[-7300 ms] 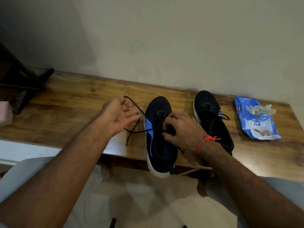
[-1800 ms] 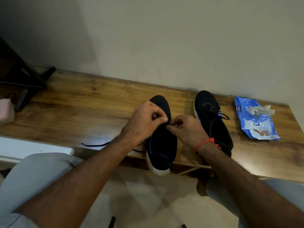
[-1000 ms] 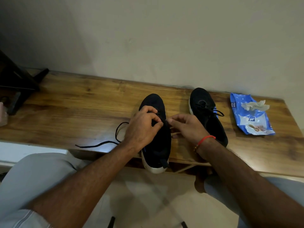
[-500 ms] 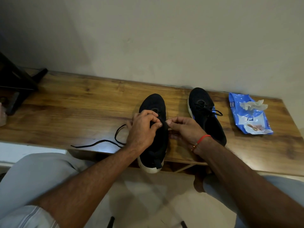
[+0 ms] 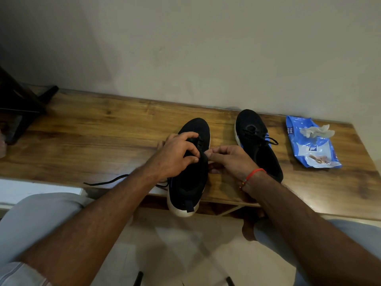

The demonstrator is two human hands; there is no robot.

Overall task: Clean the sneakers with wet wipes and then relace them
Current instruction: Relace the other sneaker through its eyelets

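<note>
Sneaker (image 5: 190,172): centre frame, heel toward viewer, toe toward wall.
Left hand (image 5: 175,155): curled on its lace (image 5: 107,181).
Right hand (image 5: 231,159): pinching beside the tongue, equally near.

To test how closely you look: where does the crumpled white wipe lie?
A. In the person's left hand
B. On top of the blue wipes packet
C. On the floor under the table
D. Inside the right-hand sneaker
B: the crumpled wipe rests on the far end of the blue wipes packet, right of both sneakers.
</note>
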